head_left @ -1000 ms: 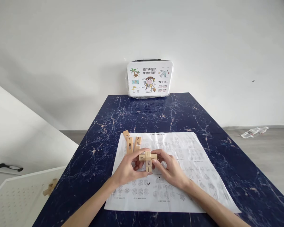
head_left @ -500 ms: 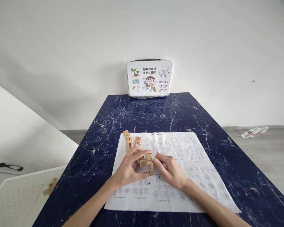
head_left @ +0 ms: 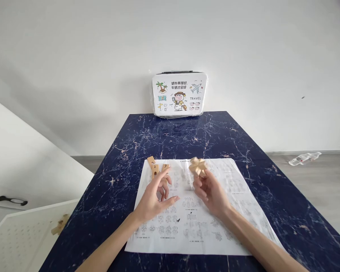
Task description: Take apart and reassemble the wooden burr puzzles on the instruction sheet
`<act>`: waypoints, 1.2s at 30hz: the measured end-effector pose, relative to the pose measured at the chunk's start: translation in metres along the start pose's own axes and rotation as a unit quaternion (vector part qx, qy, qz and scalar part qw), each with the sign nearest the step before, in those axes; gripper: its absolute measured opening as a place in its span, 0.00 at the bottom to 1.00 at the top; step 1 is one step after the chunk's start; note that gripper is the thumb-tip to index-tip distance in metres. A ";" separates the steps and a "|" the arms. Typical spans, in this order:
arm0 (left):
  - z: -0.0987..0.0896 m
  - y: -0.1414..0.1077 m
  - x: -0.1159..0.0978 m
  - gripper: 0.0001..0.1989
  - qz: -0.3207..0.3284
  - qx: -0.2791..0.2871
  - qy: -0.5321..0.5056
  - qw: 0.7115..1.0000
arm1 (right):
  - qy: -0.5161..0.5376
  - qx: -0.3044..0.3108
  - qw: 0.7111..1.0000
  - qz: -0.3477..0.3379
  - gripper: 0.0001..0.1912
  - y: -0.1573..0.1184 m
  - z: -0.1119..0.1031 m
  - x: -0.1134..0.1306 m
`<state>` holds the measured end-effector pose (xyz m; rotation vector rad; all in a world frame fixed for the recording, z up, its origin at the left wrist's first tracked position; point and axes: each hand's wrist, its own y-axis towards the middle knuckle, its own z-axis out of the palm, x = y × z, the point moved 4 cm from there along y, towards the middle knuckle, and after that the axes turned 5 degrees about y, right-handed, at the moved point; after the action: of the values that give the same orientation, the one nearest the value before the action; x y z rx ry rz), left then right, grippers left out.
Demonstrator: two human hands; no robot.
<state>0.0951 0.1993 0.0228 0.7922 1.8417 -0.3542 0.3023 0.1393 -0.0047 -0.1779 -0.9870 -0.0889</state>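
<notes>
My right hand (head_left: 211, 192) grips an assembled wooden interlocking puzzle (head_left: 198, 166) above the upper part of the paper sheet. The puzzle is slightly blurred, with its bars crossing one another. My left hand (head_left: 158, 196) holds nothing, thumb and fingers spread, over the left half of the sheet. Just beyond its fingertips lie the notched wooden pieces: one marked 2 (head_left: 155, 170), one marked 3 (head_left: 166, 168), and another at the far left (head_left: 151, 161). My left fingers partly cover them. Printed diagrams and small text fill the instruction sheet (head_left: 192, 241).
The sheet lies on a dark blue marbled table (head_left: 170, 143). At its back edge a white cartoon-printed case (head_left: 180, 94) leans against the wall. On the left, a white perforated basket (head_left: 22, 234) holds wooden pieces (head_left: 60, 224). A clear plastic bottle (head_left: 304, 158) lies on the floor at right.
My left hand has let go of the wooden puzzle and opened. My right hand has lifted the puzzle away, up and to the right, and turned it.
</notes>
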 end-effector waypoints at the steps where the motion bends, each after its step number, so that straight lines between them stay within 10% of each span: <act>1: 0.000 0.000 0.000 0.42 -0.005 -0.001 0.001 1.000 | 0.040 -0.025 0.999 -0.012 0.24 0.003 -0.006 0.002; 12: -0.001 0.002 -0.005 0.22 0.013 -0.004 0.038 0.999 | 0.153 -0.131 0.979 -0.043 0.16 0.005 -0.022 0.007; 18: 0.008 -0.002 -0.003 0.09 0.071 0.063 0.139 0.986 | -0.048 0.003 0.999 0.010 0.19 -0.009 0.014 -0.001; 23: 0.019 -0.006 -0.008 0.13 0.211 0.095 0.286 0.930 | -0.340 0.143 0.928 -0.047 0.15 -0.017 0.032 -0.010; 36: 0.020 -0.007 -0.010 0.12 0.219 0.105 0.322 0.915 | -0.384 0.148 0.910 -0.052 0.14 -0.015 0.032 -0.013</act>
<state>0.1073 0.1794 0.0224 1.5812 2.1602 0.0139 0.2667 0.1300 0.0033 0.1390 -1.7839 0.0420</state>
